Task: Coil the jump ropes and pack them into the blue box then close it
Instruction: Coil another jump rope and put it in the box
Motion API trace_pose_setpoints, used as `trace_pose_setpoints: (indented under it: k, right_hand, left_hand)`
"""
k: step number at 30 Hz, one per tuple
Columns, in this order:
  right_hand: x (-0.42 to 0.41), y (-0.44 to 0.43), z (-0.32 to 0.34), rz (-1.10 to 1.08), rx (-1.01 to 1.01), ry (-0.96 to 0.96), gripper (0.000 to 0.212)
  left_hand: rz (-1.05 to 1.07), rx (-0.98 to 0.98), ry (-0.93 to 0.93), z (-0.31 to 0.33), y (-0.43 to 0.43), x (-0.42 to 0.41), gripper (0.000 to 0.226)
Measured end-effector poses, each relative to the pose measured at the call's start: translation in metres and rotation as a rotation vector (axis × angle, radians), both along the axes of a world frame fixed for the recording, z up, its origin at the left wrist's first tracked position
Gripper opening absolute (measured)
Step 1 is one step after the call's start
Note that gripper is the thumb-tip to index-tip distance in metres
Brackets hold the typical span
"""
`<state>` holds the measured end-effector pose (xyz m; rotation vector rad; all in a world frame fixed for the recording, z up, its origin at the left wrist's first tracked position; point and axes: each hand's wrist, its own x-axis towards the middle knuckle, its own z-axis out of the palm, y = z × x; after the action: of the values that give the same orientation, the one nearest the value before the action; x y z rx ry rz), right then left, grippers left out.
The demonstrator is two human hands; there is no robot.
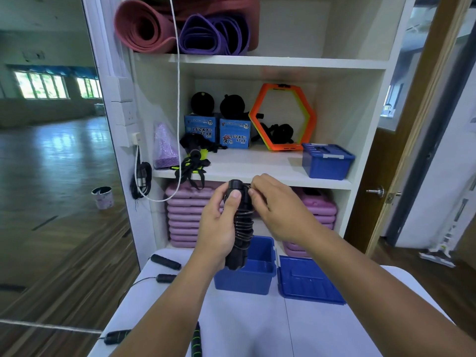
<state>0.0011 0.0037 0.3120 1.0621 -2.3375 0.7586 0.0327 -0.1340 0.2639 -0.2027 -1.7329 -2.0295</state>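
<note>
Jump rope nearly coiled: a person's left hand (219,228) grips a black jump rope (242,225) upright above the table (244,328). The fingers are curled round the paired handles and the thumb is pressed near the top. The thin cord is wound in tight turns around the handles. The right hand (280,210) pinches the cord at the upper end of the bundle, thumb and forefinger closed on it.

Directly below the bundle, the blue box (242,282) stands open on the table, its lid (309,282) lying flat just beside it on the right. The hand and rope hide part of the inside, so what the box holds cannot be told. More rope gear lies loose on the table: two black handles (166,262) left of the box and green-banded handles (196,341) at the near edge.

On the middle shelf (257,168) behind, a second blue box (327,163) sits closed at the right. Toward the left stand two blue cartons (235,135) printed "LUCKY STAR" with a circled "70", with black round objects (202,103) resting on top. An orange hexagonal ring (282,117) leans beside them. Rolled exercise mats (144,27) fill the shelf above, and purple step boards (185,217) are stacked below.
</note>
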Motion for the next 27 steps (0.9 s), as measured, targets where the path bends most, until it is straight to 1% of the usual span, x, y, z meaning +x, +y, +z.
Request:
trace_pose_setpoints:
  k: [2, 4, 8, 11, 13, 16, 18, 21, 22, 24, 26, 27]
  right_hand:
    - [-0.002, -0.001, 0.006, -0.002, 0.057, 0.026, 0.022]
    - [-0.004, -0.001, 0.01, 0.004, 0.104, 0.023, 0.021]
    - [-0.007, 0.002, 0.013, 0.032, 0.216, -0.005, 0.021]
    - [-0.009, 0.001, 0.009, 0.071, 0.322, 0.001, 0.018]
    - [-0.011, 0.001, 0.006, 0.084, 0.33, 0.006, 0.018]
    - [-0.014, 0.001, 0.01, 0.082, 0.193, -0.012, 0.021]
    - [-0.013, -0.001, 0.012, 0.065, 0.014, -0.082, 0.025]
    - [-0.011, -0.008, 0.004, 0.006, -0.26, -0.191, 0.033]
    - [-0.01, -0.011, 0.0, -0.008, -0.343, -0.264, 0.034]
    - [-0.01, -0.015, -0.01, -0.028, -0.488, -0.445, 0.039]
    - [-0.012, -0.019, -0.02, -0.02, -0.607, -0.612, 0.038]
    - [-0.012, -0.021, -0.024, 0.005, -0.661, -0.69, 0.034]
  left_hand:
    - [0.046, 0.003, -0.005, 0.003, 0.001, -0.005, 0.036]
    - [0.075, 0.021, 0.013, 0.005, 0.003, -0.009, 0.028]
    - [0.086, 0.06, 0.02, 0.002, 0.004, -0.013, 0.035]
    - [0.115, 0.083, 0.017, -0.001, 0.003, -0.014, 0.028]
    - [0.107, 0.086, 0.034, 0.002, 0.001, -0.013, 0.024]
    - [0.086, 0.066, 0.066, 0.013, -0.002, -0.015, 0.024]
    - [0.044, 0.042, 0.072, 0.022, -0.004, -0.017, 0.021]
    - [0.008, 0.035, 0.029, 0.027, -0.008, -0.02, 0.01]
    - [0.017, 0.025, 0.012, 0.025, -0.01, -0.022, 0.01]
    - [0.033, -0.012, 0.011, 0.018, -0.015, -0.026, 0.019]
    - [0.018, 0.012, 0.019, 0.014, -0.018, -0.028, 0.016]
    - [0.012, 0.031, 0.011, 0.012, -0.02, -0.029, 0.015]
